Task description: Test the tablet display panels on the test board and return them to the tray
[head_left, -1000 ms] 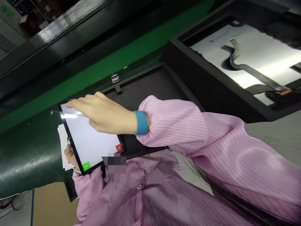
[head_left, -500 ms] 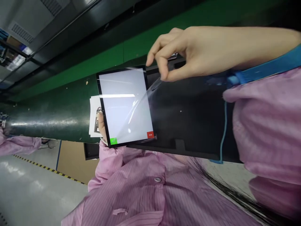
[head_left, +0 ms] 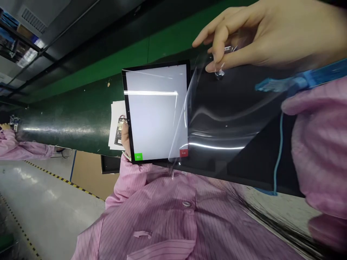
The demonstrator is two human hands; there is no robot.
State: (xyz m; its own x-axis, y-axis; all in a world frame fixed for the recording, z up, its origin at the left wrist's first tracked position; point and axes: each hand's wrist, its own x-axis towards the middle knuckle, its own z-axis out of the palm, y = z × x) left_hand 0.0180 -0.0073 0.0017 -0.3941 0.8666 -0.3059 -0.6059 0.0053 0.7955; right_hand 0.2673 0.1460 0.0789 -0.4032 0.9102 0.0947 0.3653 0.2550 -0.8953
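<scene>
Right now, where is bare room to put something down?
The green bench shows open surface between the co-worker's sleeve and the white papers. Crowded: the tablet in the left hand, and clear film from it to the right hand.

Tablet: smooth, glossy, glass-like screen, mirroring bright light streak. Film: clear thin plastic, shiny, rippled (highlights run along its folds). Bench top: smooth, satin sheen. Sheet: matt paper. Tray: dull, matt. Smock: soft wrinkled cloth. Button: smooth, shiny. Floor: smooth, polished-looking.
</scene>
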